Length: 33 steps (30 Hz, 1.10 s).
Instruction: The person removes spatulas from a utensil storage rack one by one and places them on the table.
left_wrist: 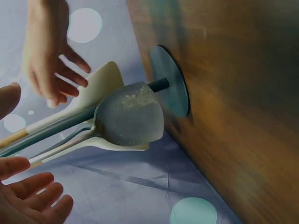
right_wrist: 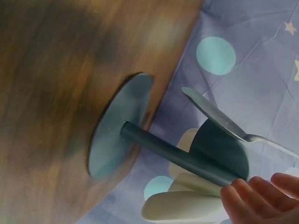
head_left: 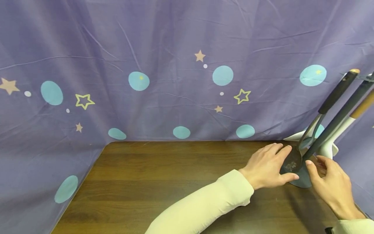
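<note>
A dark utensil stand stands at the right end of the table, with a round base [left_wrist: 173, 88] and an upright pole [right_wrist: 173, 154]. From its top hang a metal turner [left_wrist: 131, 114] with a black handle [head_left: 336, 96], a dark rounded utensil [right_wrist: 222, 151], and white utensils [right_wrist: 182, 205], one with a wooden handle [head_left: 363, 105]. My left hand [head_left: 267, 167] is beside the turner, fingers spread and nothing held. On the pole's other side is my right hand [head_left: 333, 182], fingers loosely bent near the pole and white utensils, holding nothing.
The wooden table [head_left: 146, 182] reaches from the stand to the left. A purple curtain [head_left: 175, 65] with stars and blue dots hangs along its back and sides, close behind the utensils.
</note>
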{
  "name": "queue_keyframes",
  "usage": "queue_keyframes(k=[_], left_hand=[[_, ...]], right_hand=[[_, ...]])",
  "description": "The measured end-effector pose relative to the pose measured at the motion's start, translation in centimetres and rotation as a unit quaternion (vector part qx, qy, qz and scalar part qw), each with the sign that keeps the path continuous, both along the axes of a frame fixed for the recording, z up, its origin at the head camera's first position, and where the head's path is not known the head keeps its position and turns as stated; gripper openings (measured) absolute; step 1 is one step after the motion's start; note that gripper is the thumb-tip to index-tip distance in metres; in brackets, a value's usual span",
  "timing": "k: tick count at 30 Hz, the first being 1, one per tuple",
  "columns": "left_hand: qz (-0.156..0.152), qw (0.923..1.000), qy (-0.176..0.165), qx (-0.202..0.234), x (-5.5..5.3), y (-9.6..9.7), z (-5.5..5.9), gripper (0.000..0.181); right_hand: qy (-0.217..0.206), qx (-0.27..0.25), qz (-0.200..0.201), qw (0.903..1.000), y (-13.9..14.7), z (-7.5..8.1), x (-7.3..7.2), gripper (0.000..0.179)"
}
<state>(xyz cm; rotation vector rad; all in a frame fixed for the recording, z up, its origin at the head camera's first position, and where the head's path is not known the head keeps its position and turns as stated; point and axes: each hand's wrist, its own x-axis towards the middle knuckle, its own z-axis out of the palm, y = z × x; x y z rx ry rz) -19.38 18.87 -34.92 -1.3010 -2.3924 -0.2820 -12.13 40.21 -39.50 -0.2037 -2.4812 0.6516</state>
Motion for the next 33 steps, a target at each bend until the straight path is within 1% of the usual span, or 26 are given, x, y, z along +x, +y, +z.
queue_keyframes(k=[3,6,10,11,12,15,18,20,24,27,29,32,33], left_hand=[[0.004,1.0,-0.004,0.0,-0.2,1.0,0.0,0.077],[0.008,0.9998,-0.016,0.009,-0.4,2.1,0.3,0.071],[0.017,0.9991,-0.039,0.011,-0.7,3.4,0.5,0.067],[0.018,0.9986,-0.048,0.011,-0.7,3.7,0.4,0.068],[0.021,0.9978,-0.062,0.012,-0.8,4.0,0.4,0.069],[0.03,0.9941,-0.103,0.018,-1.0,4.8,0.1,0.072],[0.032,0.99,-0.135,0.022,-1.2,5.3,-0.3,0.075],[0.032,0.988,-0.15,0.021,-1.3,5.6,-0.5,0.076],[0.033,0.9872,-0.154,0.023,-1.7,6.4,-0.6,0.078],[0.029,0.9859,-0.164,0.021,-2.0,7.0,-0.7,0.079],[0.029,0.981,-0.19,0.023,-2.1,7.4,-0.8,0.08],[0.035,0.9695,-0.239,0.044,-2.4,7.9,-1.0,0.079],[0.038,0.9644,-0.256,0.055,-2.4,8.0,-1.0,0.078]], right_hand=[[0.003,-0.006,-0.014,0.9999,0.0,0.1,-0.5,0.05],[-0.003,-0.017,-0.027,0.9995,0.2,0.3,-0.8,0.051],[-0.027,-0.034,-0.035,0.9985,1.0,0.3,-1.0,0.056],[-0.034,-0.037,-0.036,0.9981,1.2,0.3,-1.1,0.057],[-0.039,-0.039,-0.042,0.9976,1.4,0.3,-1.1,0.058],[-0.055,-0.047,-0.041,0.9965,1.8,0.2,-1.5,0.061],[-0.072,-0.06,-0.036,0.995,2.0,0.3,-2.0,0.065],[-0.084,-0.072,-0.035,0.9933,2.3,0.3,-2.3,0.067],[-0.102,-0.099,-0.039,0.9891,2.8,0.2,-2.8,0.072],[-0.106,-0.114,-0.047,0.9867,3.2,0.2,-3.0,0.074],[-0.106,-0.121,-0.056,0.9854,3.3,0.1,-3.2,0.074],[-0.107,-0.127,-0.065,0.9839,3.4,0.1,-3.4,0.074],[-0.107,-0.124,-0.07,0.9839,3.3,0.1,-3.5,0.074]])
